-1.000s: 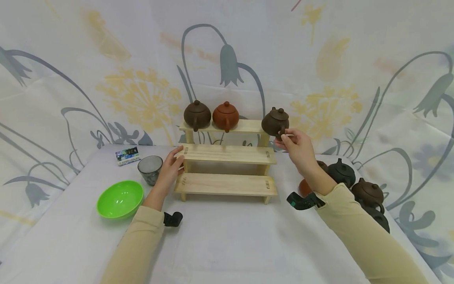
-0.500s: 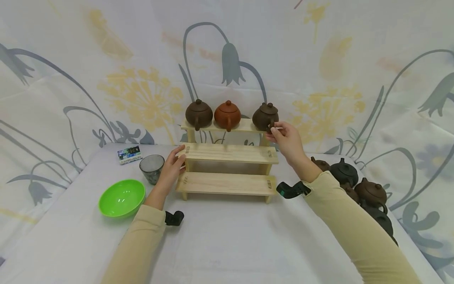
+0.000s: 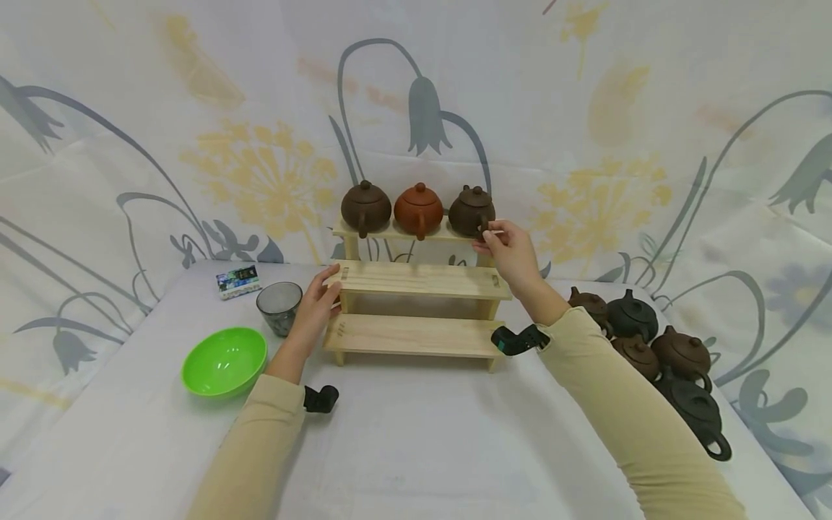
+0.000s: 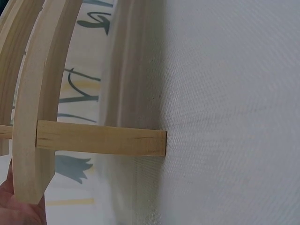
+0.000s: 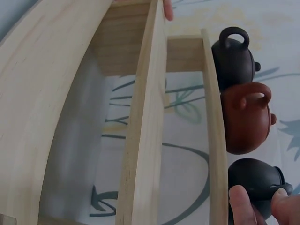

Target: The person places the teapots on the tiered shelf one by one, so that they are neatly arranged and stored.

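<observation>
A three-tier wooden stand stands on the white tabletop. My left hand grips the left end of its middle tier; in the left wrist view part of that hand shows below the tier's end. With thumb and fingers my right hand pinches the handle of a dark brown teapot, which is at the right part of the top tier. Beside it on that tier sit a reddish-brown teapot and another dark brown teapot. The right wrist view shows the pinched teapot against the top board.
At right, several dark and brown teapots cluster near the table's edge. To the left are a green bowl, a grey glass cup and a small printed box. A flower-patterned cloth hangs behind.
My right hand has moved left with the dark brown teapot, from beyond the top tier's right end to beside the reddish-brown teapot. The left hand has stayed on the stand.
</observation>
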The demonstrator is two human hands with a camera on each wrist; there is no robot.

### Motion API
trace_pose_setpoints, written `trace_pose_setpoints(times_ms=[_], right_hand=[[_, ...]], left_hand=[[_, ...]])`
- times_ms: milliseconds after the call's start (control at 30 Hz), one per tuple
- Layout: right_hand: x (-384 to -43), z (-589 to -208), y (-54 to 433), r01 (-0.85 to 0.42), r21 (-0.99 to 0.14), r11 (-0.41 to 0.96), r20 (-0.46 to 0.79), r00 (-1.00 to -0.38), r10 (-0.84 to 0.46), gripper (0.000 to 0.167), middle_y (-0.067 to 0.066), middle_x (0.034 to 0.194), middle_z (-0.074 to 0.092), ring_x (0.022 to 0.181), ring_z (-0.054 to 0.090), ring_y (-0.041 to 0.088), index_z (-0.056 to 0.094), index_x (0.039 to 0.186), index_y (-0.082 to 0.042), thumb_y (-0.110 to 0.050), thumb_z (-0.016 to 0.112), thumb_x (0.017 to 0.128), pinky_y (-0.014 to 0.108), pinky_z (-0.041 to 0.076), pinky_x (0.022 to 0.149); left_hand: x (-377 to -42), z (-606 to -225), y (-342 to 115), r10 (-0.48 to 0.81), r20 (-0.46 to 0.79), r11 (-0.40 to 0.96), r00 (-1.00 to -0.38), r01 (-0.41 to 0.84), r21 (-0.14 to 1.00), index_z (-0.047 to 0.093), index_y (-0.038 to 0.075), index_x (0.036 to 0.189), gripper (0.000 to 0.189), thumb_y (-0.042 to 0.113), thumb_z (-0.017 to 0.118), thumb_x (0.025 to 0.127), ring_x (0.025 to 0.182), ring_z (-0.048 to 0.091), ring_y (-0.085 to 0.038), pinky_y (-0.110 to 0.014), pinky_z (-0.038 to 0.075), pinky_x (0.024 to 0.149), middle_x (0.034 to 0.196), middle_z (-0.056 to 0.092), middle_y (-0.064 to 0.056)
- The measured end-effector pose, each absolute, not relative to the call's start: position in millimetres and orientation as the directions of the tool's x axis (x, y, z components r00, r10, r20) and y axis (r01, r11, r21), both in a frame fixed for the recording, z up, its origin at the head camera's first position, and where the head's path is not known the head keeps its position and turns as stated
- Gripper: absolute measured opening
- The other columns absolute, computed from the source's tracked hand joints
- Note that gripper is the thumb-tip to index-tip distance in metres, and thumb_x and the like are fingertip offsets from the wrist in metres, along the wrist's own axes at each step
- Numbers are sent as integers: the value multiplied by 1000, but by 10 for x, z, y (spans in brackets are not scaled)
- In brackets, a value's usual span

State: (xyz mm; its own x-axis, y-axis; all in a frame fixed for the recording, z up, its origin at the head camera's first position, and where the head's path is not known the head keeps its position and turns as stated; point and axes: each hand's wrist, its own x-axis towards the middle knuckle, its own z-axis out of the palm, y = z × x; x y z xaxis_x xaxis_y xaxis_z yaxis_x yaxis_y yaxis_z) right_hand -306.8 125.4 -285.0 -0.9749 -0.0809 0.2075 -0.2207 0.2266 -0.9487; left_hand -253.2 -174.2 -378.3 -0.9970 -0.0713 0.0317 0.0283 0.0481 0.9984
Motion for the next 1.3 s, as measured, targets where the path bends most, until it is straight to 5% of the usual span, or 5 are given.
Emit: trace_pose_setpoints(times_ms=[300, 633, 933, 1300], right_hand=[[-3060, -2896, 1351, -247, -958, 144, 232, -966, -118, 36, 32, 112, 53, 83, 64, 12, 43, 127, 14, -7, 47, 98, 40, 44, 90], [-2953, -2930, 1546, -264, -950, 168, 246, -961, -124, 34, 28, 108, 58, 86, 64, 17, 49, 124, 10, -8, 53, 95, 31, 50, 82], [-2796, -2956, 1786, -223, -957, 186, 206, -973, -107, 41, 3, 91, 64, 85, 64, 14, 47, 126, 9, -17, 56, 95, 32, 49, 84], [-2572, -3125, 2092, -192, -967, 169, 180, -980, -86, 33, -4, 85, 65, 81, 64, 10, 49, 120, 3, -15, 57, 94, 23, 51, 76]], left_hand=[[-2530, -3785, -1742, -71, 40, 37, -997, 37, 999, 31, 17, 146, 46, 22, 40, 101, 124, 39, -33, -44, 33, 102, 136, 38, -21], [-2533, -3791, -1754, -70, 43, 26, -997, 41, 999, 30, 15, 147, 46, 21, 40, 102, 124, 40, -33, -43, 34, 101, 135, 38, -21], [-2533, -3809, -1759, -72, 36, 20, -997, 35, 999, 30, 16, 147, 47, 23, 40, 101, 126, 38, -32, -43, 33, 102, 136, 38, -20], [-2543, -3791, -1747, -67, 33, 21, -997, 32, 999, 31, 17, 146, 47, 23, 41, 101, 125, 39, -32, -42, 34, 101, 135, 39, -20]])
